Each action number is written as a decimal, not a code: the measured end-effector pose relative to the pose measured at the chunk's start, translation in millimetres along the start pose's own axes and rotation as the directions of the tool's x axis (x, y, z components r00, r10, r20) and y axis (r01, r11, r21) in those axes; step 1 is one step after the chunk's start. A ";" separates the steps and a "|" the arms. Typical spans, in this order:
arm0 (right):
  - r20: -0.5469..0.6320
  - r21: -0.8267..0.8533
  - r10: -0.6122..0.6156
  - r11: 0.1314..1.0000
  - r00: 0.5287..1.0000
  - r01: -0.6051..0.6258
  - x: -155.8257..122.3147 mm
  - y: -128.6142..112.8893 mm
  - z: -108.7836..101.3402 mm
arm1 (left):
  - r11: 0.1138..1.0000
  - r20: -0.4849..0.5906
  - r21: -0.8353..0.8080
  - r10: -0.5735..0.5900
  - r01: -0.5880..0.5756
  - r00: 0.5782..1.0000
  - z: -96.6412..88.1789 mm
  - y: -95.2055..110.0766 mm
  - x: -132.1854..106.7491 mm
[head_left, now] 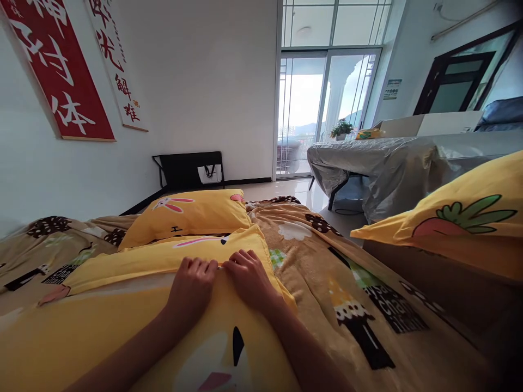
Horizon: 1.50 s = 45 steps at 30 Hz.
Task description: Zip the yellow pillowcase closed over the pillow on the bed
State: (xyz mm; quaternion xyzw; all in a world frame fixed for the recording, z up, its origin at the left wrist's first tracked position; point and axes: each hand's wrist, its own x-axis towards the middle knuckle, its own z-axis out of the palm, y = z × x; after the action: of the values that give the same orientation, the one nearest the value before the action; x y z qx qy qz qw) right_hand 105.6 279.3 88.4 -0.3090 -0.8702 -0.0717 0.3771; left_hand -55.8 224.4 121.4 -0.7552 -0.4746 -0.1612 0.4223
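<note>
Head view: a yellow pillow cover (223, 307) with a rabbit print lies flat across the bed, reaching from the near edge up to both hands and spreading away to the left beneath the forearms. Its far edge runs directly under the fingers, and a pale strip (134, 283) shows along a gap in the fabric to the left of the grip. The left hand (194, 286) has its fingers curled down tightly on that edge, and the right hand (249, 277) grips it just beside, the two nearly touching at the fingertips; the thumbs are largely hidden, so I cannot tell exactly how the cloth is pinched. Just beyond the grip, a second yellow pillow (204, 215) lies against the cover's far flap. Beneath everything spreads a tan patterned blanket (314, 294). To the right, well apart from the hands, a pillow with a carrot print (461, 196) rests above a brown surface (433, 283). Farther back stand a plastic-covered table (392, 158) bearing a white box (433, 124), a potted plant (341, 128) near the glass door (304, 103), and, on the left wall, a red scroll (77, 87).
</note>
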 end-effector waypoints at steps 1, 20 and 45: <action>-0.010 -0.002 -0.003 1.000 1.000 0.003 0.0 -0.5 -1.2 | 1.000 -0.015 0.017 0.009 -0.009 1.000 -1.5 -0.7 0.2; 0.077 0.292 -0.001 0.956 0.997 -0.021 -2.0 -0.6 -5.1 | 0.986 -0.150 -0.151 0.053 -0.076 0.987 9.7 1.1 -11.7; -0.040 -0.034 0.019 0.999 0.999 -0.020 2.1 -3.4 2.6 | 0.860 0.188 -0.431 -0.213 0.275 0.959 12.0 -7.4 -5.4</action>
State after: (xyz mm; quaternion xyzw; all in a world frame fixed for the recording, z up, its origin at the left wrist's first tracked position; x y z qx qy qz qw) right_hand 100.8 278.5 88.5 -0.3223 -0.8582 -0.0890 0.3895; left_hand -66.7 232.2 114.4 -0.7754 -0.5431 -0.2683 0.1782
